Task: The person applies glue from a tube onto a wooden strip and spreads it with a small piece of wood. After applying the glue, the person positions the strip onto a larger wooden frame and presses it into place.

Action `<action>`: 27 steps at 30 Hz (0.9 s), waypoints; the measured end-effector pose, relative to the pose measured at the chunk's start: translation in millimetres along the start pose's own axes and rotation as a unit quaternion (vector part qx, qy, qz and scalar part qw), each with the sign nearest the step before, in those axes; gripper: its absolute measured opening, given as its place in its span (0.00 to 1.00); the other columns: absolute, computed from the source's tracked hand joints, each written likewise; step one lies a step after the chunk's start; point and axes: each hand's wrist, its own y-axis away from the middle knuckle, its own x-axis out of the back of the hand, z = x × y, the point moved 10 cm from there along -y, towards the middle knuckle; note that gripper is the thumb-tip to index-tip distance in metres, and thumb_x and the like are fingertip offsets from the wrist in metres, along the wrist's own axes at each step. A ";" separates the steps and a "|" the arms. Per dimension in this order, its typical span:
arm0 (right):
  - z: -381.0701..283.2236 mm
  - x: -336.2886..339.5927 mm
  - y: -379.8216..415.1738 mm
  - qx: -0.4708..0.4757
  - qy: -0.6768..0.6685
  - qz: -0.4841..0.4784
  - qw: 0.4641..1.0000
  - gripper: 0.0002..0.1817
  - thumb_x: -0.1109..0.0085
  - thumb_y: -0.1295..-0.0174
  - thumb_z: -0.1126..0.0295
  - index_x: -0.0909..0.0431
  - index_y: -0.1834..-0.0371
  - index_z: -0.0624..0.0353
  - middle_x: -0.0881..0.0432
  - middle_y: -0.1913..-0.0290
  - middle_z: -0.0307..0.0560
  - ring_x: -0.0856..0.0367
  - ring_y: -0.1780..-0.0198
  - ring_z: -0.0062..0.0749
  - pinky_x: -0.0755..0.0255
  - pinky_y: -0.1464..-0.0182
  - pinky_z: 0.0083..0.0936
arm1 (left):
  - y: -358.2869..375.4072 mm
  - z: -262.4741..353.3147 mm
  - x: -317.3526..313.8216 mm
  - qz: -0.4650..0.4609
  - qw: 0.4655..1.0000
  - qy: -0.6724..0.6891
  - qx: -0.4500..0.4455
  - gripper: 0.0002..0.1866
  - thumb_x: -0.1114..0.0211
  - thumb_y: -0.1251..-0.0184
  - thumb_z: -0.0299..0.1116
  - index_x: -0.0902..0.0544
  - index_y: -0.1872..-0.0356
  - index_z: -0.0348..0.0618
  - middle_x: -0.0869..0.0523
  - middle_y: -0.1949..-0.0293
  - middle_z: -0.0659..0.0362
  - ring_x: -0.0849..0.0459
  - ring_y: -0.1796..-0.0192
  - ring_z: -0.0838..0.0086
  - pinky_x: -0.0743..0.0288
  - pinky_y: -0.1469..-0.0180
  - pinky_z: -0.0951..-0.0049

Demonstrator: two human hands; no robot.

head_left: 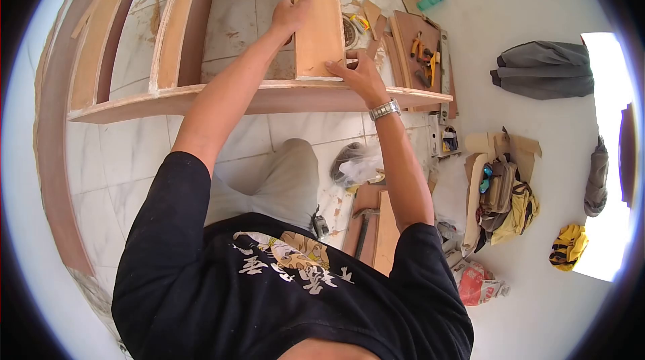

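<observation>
A light wooden board (319, 20) stands against the long curved-looking side panel (255, 99) of a wooden frame. My left hand (291, 16) grips the board's left edge farther up, its fingers wrapped round the edge and partly hidden. Near the board's lower right corner is my right hand (357, 72), thumb on the board's face and fingers curled at its right edge, just above the side panel. A metal watch (384, 110) is on my right wrist. Two more crosspieces, one of them a slat (178, 24), join the same panel at the left.
Pliers and other tools (424, 57) lie on boards at the right. A hammer (365, 229) and tape measure (320, 224) are on the floor near my body. Farther right are a cardboard box with bags (500, 192), a dark garment (547, 69) and a teal bottle (431, 1).
</observation>
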 end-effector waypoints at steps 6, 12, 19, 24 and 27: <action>-10.7 2.9 5.1 -0.004 0.026 -0.008 1.000 0.39 0.20 0.50 0.48 0.22 0.49 0.73 0.11 0.62 0.55 0.13 0.60 0.31 0.21 0.54 0.27 | 0.1 -3.1 -1.9 -0.013 1.000 0.020 -0.005 0.21 0.38 0.25 0.47 0.17 0.67 0.35 0.15 0.70 0.60 0.16 0.70 0.78 0.23 0.69 0.73; -2.5 2.5 -3.5 -0.005 0.032 -0.007 0.999 0.41 0.19 0.51 0.46 0.23 0.49 0.73 0.12 0.60 0.57 0.12 0.59 0.34 0.20 0.55 0.28 | -9.7 -8.0 1.8 0.001 1.000 -0.001 -0.010 0.21 0.38 0.25 0.46 0.16 0.61 0.33 0.13 0.67 0.58 0.14 0.68 0.77 0.21 0.67 0.73; 3.0 2.9 -8.4 -0.013 0.072 -0.014 0.997 0.46 0.19 0.55 0.42 0.25 0.47 0.73 0.13 0.57 0.59 0.13 0.55 0.38 0.22 0.50 0.30 | -8.4 -14.4 3.0 -0.016 1.000 0.004 0.002 0.22 0.37 0.25 0.48 0.16 0.59 0.32 0.12 0.64 0.57 0.13 0.65 0.76 0.20 0.64 0.73; 8.5 1.9 -12.9 -0.015 0.056 -0.028 0.998 0.48 0.19 0.57 0.41 0.26 0.46 0.73 0.14 0.56 0.60 0.14 0.53 0.39 0.22 0.49 0.30 | -5.1 -14.0 2.1 -0.013 1.000 0.003 0.020 0.22 0.37 0.25 0.48 0.16 0.57 0.32 0.12 0.63 0.57 0.13 0.64 0.76 0.19 0.62 0.73; 8.7 -1.3 -16.1 -0.004 0.042 -0.033 0.999 0.48 0.18 0.57 0.42 0.27 0.45 0.73 0.15 0.54 0.62 0.14 0.52 0.40 0.23 0.49 0.29 | -5.7 -17.7 4.3 -0.020 1.000 0.011 0.021 0.22 0.38 0.24 0.47 0.17 0.55 0.32 0.12 0.62 0.56 0.13 0.64 0.75 0.19 0.62 0.72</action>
